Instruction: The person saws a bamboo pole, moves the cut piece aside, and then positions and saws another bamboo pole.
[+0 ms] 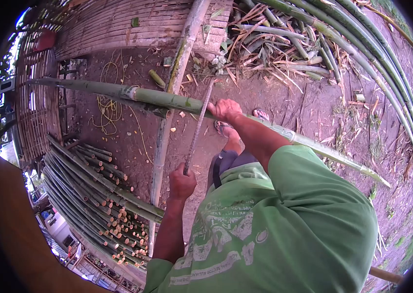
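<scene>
A long green bamboo pole (162, 99) runs across in front of my body, resting over a paler upright-running bamboo pole (161, 146). My right hand (226, 109) lies on the green pole, its fingers wrapped over the top. Closed around the lower end of a long, narrow, blade-like tool (197, 128) is my left hand (182, 183). The tool crosses the green pole just left of my right hand; whether it has teeth I cannot make out. My sandalled feet (224, 129) stand on the soil beneath the pole.
Stacked bamboo poles (94, 200) lie at lower left. Bamboo offcuts (294, 53) are heaped at the top, beside a slatted bamboo platform (133, 27). Long curved poles (387, 63) line the right. Yellow cord (105, 110) and a short bamboo piece (156, 78) lie on the ground.
</scene>
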Tool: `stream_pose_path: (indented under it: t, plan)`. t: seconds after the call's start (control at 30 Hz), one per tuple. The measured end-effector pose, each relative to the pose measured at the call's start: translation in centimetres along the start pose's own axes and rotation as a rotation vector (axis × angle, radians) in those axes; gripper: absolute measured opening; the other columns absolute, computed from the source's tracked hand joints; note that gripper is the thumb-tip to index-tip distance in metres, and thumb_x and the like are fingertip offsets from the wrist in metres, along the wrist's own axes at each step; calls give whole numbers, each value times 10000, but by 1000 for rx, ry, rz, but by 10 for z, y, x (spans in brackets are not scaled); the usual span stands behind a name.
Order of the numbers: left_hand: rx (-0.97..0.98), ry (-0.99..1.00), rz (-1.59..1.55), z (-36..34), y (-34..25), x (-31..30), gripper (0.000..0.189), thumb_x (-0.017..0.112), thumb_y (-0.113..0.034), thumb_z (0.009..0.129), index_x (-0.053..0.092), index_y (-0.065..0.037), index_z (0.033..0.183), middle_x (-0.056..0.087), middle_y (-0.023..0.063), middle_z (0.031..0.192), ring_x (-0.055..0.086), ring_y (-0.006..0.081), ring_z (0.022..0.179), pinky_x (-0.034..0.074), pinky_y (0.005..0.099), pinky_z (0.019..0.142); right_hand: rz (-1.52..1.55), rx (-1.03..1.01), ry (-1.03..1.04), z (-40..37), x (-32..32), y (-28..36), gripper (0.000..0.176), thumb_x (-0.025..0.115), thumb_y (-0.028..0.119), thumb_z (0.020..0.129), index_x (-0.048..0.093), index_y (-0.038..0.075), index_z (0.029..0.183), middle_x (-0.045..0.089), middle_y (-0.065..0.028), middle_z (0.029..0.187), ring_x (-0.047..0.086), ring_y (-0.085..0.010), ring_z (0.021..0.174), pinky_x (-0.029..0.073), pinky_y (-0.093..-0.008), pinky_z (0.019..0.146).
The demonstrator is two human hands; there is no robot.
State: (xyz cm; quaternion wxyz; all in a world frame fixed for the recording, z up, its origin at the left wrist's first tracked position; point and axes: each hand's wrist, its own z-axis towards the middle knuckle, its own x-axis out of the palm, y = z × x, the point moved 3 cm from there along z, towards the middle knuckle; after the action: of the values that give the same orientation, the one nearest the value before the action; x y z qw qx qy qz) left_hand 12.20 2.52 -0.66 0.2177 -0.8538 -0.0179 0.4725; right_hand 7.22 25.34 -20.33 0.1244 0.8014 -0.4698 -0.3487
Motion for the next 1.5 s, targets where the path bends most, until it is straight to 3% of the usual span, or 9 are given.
stream_pose_path:
  t: [0.2,0.33,0.5,0.73,0.93,1.03,1.17,1.4,1.5]
  plan:
    - [-16,-29,14,-39,-7,-10,102,538,-88,751,533,12,770,530,259,595,574,436,585,436,508,547,-96,-157,-22,-10,0,0,633,485,594,812,596,26,1069,652,-215,998,631,-352,963,495,-433,840]
    - [-43,31,-13,-36,-4,-8,131,549,-104,756,547,22,792,544,270,622,581,451,631,444,519,576,-226,-121,23,-20,2,12,480,683,284,734,520,50,1121,648,-187,1011,637,-339,964,512,-411,832]
    - [23,27,-43,84,-25,31,168,532,-103,771,571,35,859,584,298,743,593,470,763,465,505,607,-229,-62,-28,-1,14,4,426,655,257,720,551,56,1081,648,-183,1011,633,-344,966,506,-427,831]
    - [-139,102,-6,-62,-4,-23,119,549,-49,732,554,27,824,553,263,614,598,442,633,459,495,565,-215,-70,69,-14,16,10,375,650,212,717,617,71,1063,658,-170,1038,643,-313,982,524,-401,829]
    - [-106,30,-103,71,-25,31,126,549,-49,721,554,38,812,583,267,704,601,450,694,467,485,585,-211,-54,53,-9,21,8,361,656,213,700,638,72,1032,668,-166,998,648,-303,972,525,-396,827]
    - [-32,21,-42,73,-29,28,127,550,-54,724,553,38,812,578,278,698,600,453,699,470,489,609,-232,-72,81,-13,10,8,362,659,218,695,638,75,1026,669,-163,994,649,-303,965,526,-392,824]
    - [-184,121,34,-47,-20,-30,92,549,-55,732,540,27,771,549,263,633,587,446,648,457,488,565,-223,-67,138,-13,20,7,361,662,218,688,639,81,1021,670,-156,994,649,-303,962,524,-389,826]
    - [-4,-3,-12,87,-24,39,92,548,-48,739,549,21,799,563,259,658,595,447,680,458,499,587,-223,-60,141,-16,21,7,382,656,190,675,637,84,1041,669,-154,1001,645,-287,982,517,-379,846]
    - [-14,-12,-42,58,-32,28,111,540,-43,737,559,24,823,565,263,664,598,446,683,461,495,581,-236,-62,128,-19,27,1,360,657,188,672,645,83,1016,670,-155,995,646,-287,977,518,-378,841]
